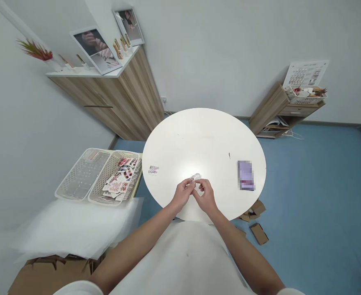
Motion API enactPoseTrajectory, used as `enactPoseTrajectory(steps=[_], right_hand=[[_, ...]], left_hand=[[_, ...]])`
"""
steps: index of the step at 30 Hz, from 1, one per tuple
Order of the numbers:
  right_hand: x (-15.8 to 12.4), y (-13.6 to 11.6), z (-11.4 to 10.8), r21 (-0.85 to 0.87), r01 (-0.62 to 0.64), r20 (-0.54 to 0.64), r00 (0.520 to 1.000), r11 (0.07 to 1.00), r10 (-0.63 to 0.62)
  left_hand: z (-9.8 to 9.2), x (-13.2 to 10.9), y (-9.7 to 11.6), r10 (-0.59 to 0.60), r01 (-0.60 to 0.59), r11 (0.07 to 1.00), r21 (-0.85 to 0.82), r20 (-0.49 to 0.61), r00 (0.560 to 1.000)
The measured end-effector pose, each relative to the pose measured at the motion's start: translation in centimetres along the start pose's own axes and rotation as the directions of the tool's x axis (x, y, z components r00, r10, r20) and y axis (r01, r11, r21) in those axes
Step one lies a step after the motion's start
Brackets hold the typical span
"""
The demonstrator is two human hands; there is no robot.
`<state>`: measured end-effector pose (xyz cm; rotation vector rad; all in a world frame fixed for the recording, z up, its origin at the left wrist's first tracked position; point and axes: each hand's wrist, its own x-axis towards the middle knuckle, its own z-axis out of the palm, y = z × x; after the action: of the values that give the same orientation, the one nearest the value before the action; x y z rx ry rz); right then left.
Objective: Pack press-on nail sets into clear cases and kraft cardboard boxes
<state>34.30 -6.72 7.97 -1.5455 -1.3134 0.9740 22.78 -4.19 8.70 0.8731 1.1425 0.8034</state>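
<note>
Over the near part of the white round table (205, 131), my left hand (183, 192) and my right hand (206, 197) meet, fingertips pinched together. Between and just beyond them shows a small clear, crinkled plastic piece (195, 176); its exact kind is too small to tell. Both hands' fingers are closed at its near edge, and they partly hide it. To the left on the tabletop lies a small sheet of nail-like pieces (153, 170). A blurred purple packet (245, 175) lies to the right. A tiny dark object (229, 155) is near that packet.
Left of the table stand a white basket of patterned cards (119, 180) and another basket holding clear plastic (85, 176). Behind are a wooden cabinet (137, 90) and a small shelf unit (280, 108). Cardboard boxes (259, 233) lie on the blue floor at right.
</note>
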Motion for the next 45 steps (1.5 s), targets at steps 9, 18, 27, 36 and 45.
enactPoseTrajectory(steps=[9,18,27,36,45], right_hand=[[1.0,2.4,-1.6,0.020,-0.067,-0.058,0.996,0.998,0.068],[2.2,3.5,-3.3,0.416,-0.467,0.254,0.884,0.780,0.394],[1.4,2.8,-3.5,0.425,-0.461,0.159,0.885,0.779,0.437],[0.7,2.6,-3.3,0.345,-0.451,0.222,0.891,0.823,0.396],[0.8,2.3,-5.5,0.050,-0.090,0.313,0.947,0.995,0.070]], left_hand=[[-0.1,1.6,-0.3,-0.121,0.116,0.991,-0.062,-0.088,0.989],[-1.2,2.9,-0.1,-0.163,0.166,0.985,-0.040,0.065,0.984],[-3.4,3.4,-0.1,0.133,-0.122,0.901,0.415,0.003,0.991],[-3.0,2.5,0.5,0.084,-0.190,0.872,0.451,0.246,0.966],[-3.3,2.6,-0.2,0.001,-0.100,0.943,0.318,0.297,0.955]])
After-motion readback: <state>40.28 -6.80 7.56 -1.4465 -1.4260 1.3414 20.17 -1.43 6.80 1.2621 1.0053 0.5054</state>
